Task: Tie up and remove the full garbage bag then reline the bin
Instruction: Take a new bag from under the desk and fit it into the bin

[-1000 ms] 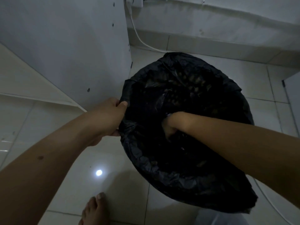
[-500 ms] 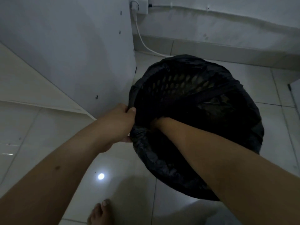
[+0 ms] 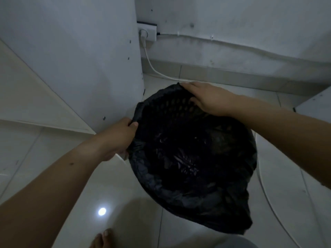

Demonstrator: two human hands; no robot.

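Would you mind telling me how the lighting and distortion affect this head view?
Head view: dim overall; the black bag interior is nearly featureless, one small glare spot on the floor tiles, and wide-angle bending curves the wall edge.

I can read no text, label, brand, number or sign anywhere in my view; the black bag (image 3: 193, 158), the wall socket (image 3: 147, 34) and the white panel (image 3: 75, 56) beside it all look blank to me in this dim light
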